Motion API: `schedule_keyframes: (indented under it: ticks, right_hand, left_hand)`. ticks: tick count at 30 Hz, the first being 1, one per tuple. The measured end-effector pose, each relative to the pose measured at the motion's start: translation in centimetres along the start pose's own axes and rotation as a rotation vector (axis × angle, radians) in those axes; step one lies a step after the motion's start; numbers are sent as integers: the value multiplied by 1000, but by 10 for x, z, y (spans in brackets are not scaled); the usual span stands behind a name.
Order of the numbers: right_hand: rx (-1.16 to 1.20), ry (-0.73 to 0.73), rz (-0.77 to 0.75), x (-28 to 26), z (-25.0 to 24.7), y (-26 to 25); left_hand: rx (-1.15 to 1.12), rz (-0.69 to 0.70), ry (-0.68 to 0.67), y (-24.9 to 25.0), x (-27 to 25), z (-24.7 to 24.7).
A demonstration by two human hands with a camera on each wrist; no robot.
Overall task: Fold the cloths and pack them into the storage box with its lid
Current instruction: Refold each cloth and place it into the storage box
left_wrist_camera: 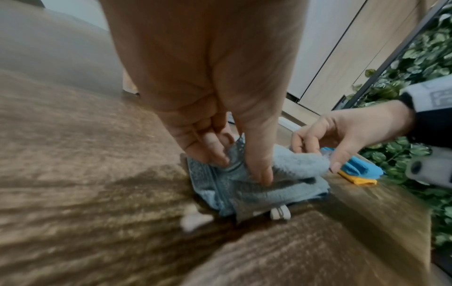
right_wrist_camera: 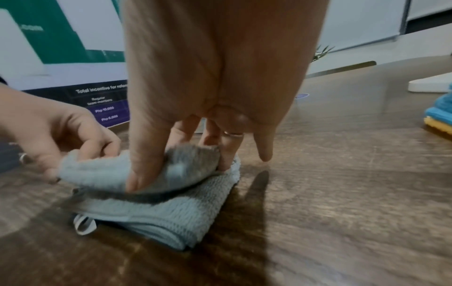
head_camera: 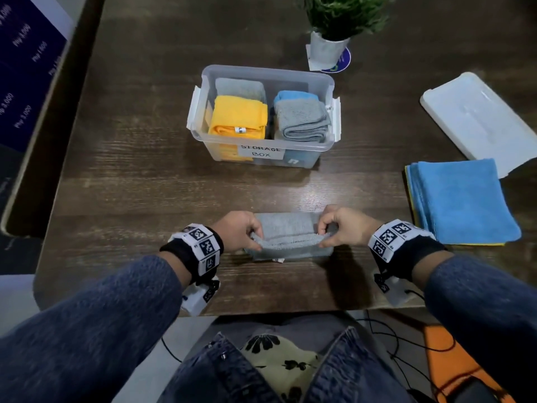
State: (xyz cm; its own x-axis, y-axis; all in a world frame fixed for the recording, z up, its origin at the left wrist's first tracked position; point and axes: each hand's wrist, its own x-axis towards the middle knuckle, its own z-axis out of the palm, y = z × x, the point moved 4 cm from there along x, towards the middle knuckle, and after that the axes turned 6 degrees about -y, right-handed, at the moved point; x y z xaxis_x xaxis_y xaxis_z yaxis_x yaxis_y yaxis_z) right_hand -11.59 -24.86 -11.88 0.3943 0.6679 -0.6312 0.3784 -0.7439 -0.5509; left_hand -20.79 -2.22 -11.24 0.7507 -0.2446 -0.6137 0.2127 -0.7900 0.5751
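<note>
A grey cloth [head_camera: 287, 228] lies partly folded on the wooden table near its front edge. My left hand [head_camera: 252, 237] pinches the left end of its raised upper layer [left_wrist_camera: 296, 164]; my right hand [head_camera: 325, 232] pinches the right end [right_wrist_camera: 193, 164]. The lower layers stay flat on the table. Behind it stands the clear storage box [head_camera: 328, 82], labelled, holding folded yellow [head_camera: 238, 116], grey [head_camera: 302, 120] and blue [head_camera: 293, 96] cloths. Its white lid [head_camera: 476, 117] lies apart at the right. A stack of flat cloths, blue on top [head_camera: 462, 202], sits right of my hands.
A potted plant [head_camera: 334, 27] stands behind the box at the back right. A dark printed board [head_camera: 26, 82] leans off the table's left side. Cables and an orange object [head_camera: 453, 365] lie below the front edge, by my lap.
</note>
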Motion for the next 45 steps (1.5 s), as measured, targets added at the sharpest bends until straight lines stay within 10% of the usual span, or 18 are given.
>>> schedule_keyframes:
  ticks: [5, 10, 17, 22, 27, 33, 39, 45]
  right_hand:
    - [-67, -80, -3, -1, 10, 4]
    - [163, 311, 38, -1, -7, 6]
    - [-128, 5, 333, 29, -3, 8]
    - [58, -77, 93, 18, -27, -2]
    - [454, 58, -92, -13, -110, -40]
    - [404, 511, -191, -13, -195, -91]
    - [325, 741, -184, 22, -215, -103]
    - [243, 563, 11, 57, -186, -86]
  left_hand:
    - [61, -15, -105, -6, 0, 21]
    - [284, -195, 8, -1, 15, 4]
    - [129, -381, -48, -4, 26, 6]
    - [-116, -216, -177, 7, 11, -28]
    - [-671, 40, -59, 21, -21, -112]
    - [-893, 84, 480, 34, -30, -198]
    - [-652, 17, 850, 29, -15, -221]
    - [-430, -140, 749, 8, 18, -209]
